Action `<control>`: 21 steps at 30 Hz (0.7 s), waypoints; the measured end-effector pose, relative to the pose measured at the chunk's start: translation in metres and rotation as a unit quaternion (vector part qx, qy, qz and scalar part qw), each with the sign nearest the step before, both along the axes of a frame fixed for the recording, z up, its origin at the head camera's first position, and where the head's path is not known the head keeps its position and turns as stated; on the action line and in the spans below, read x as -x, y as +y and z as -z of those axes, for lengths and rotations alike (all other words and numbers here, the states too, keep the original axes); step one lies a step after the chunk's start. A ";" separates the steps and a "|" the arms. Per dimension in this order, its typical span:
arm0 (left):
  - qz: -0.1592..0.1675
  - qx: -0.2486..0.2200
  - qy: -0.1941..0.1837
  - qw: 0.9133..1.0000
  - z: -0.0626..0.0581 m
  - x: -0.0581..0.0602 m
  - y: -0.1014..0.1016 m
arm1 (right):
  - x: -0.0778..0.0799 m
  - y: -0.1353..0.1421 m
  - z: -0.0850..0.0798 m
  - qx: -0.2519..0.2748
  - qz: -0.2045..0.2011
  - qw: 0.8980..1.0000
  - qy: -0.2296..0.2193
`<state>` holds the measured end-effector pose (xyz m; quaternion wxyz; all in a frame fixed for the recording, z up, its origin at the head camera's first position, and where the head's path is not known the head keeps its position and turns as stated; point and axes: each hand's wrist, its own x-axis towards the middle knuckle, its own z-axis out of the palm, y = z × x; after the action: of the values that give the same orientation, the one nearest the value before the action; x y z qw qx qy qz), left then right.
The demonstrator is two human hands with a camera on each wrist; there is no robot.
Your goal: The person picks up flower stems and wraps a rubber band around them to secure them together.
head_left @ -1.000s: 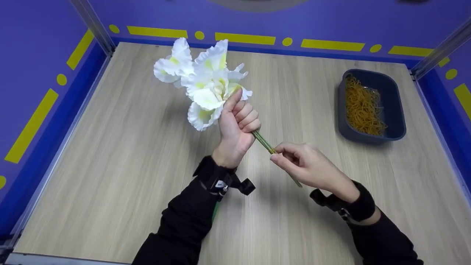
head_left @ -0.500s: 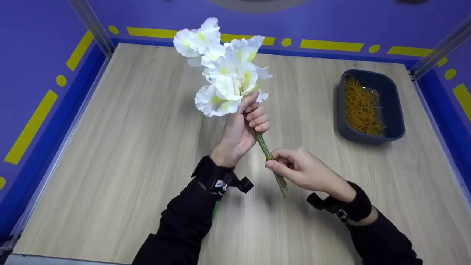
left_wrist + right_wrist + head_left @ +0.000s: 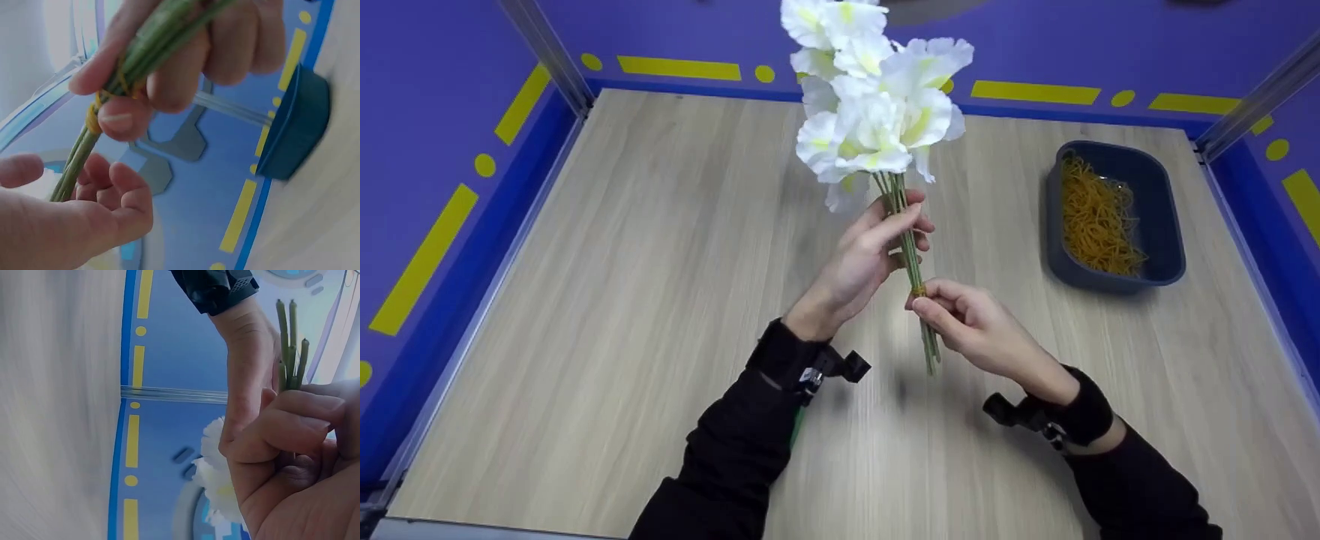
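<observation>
A bunch of white artificial flowers with yellow-tinged petals [image 3: 877, 112] is held upright above the table. Its green stems [image 3: 911, 259] are bound by a yellow rubber band [image 3: 919, 291], which shows as several loops in the left wrist view. My left hand [image 3: 859, 259] loosely holds the stems below the blossoms, thumb across the front and fingers curled behind. Lower down, my right hand [image 3: 986, 326] pinches the stems at the band between thumb and fingers. Cut stem ends [image 3: 291, 349] stick out past the right hand in the right wrist view.
A dark blue-grey plastic box [image 3: 1166, 225] with a heap of yellow rubber bands [image 3: 1099, 225] stands at the right of the wood-grain table [image 3: 660, 262]. Blue-purple walls [image 3: 435, 112] with yellow dashes enclose the back and sides.
The flowers have swung up and to the right, from tilted left to nearly upright. My left hand has loosened from a fist-like grip; the right keeps its pinch at the band.
</observation>
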<state>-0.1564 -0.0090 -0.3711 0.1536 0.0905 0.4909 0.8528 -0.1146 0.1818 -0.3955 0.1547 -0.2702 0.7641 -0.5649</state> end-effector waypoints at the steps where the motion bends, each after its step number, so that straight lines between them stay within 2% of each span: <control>1: -0.001 0.040 0.022 0.999 0.000 0.000 0.000 | 0.000 0.000 0.000 0.008 0.002 1.000 -0.008; 3: -0.003 0.118 0.069 0.991 0.001 0.000 -0.002 | 0.001 0.001 0.000 0.022 0.005 1.000 -0.020; 5: -0.009 0.206 0.126 0.970 0.001 0.000 -0.004 | 0.001 0.001 0.001 0.036 0.004 0.999 -0.027; 7: -0.018 0.290 0.177 0.940 0.000 -0.001 -0.006 | 0.002 0.001 0.002 0.049 0.001 0.998 -0.030; 10: -0.043 0.400 0.237 0.884 -0.001 -0.004 -0.009 | 0.003 0.001 0.004 0.061 -0.001 0.998 -0.035; 11: -0.050 0.425 0.249 0.869 -0.001 -0.004 -0.010 | 0.004 0.001 0.004 0.062 -0.002 0.997 -0.036; 13: -0.066 0.459 0.266 0.845 -0.001 -0.005 -0.009 | 0.005 0.000 0.006 0.059 0.002 0.998 -0.038; 14: -0.074 0.471 0.272 0.836 0.000 -0.005 -0.009 | 0.005 0.000 0.006 0.054 0.005 0.998 -0.037; 17: -0.089 0.496 0.287 0.815 0.002 -0.006 -0.007 | 0.006 -0.002 0.008 0.029 0.012 0.999 -0.018; 21: -0.096 0.519 0.303 0.794 0.002 -0.008 -0.005 | 0.004 -0.003 0.008 -0.007 0.025 0.999 0.027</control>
<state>-0.1480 -0.0137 -0.3734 -0.0618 0.2029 0.8872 0.4097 -0.1190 0.1789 -0.4036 0.1216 -0.2657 0.7785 -0.5555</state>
